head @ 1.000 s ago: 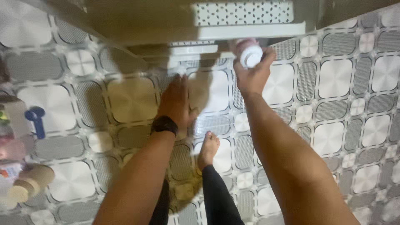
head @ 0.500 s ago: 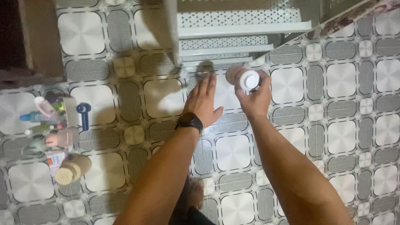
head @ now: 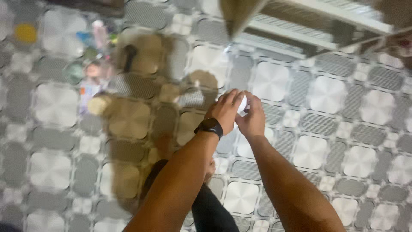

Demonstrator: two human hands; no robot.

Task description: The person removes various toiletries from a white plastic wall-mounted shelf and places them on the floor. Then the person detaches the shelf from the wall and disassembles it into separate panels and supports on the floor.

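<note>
Both my hands meet in front of me over a patterned grey and white tiled floor (head: 343,141). My right hand (head: 252,117) grips a small white-capped bottle (head: 242,105), mostly hidden between the fingers. My left hand (head: 225,109), with a black watch (head: 209,126) on the wrist, closes over the bottle's top. Only a sliver of the white cap shows between the two hands.
A white metal rack (head: 309,30) stands at the top right. Several bottles and jars (head: 92,68) lie clustered on the floor at the upper left, blurred. My dark-clad leg and bare foot (head: 209,169) show below my arms.
My left hand has moved from the floor by the rack onto the bottle held in my right hand. The view has swung, so the rack now sits at the top right.
</note>
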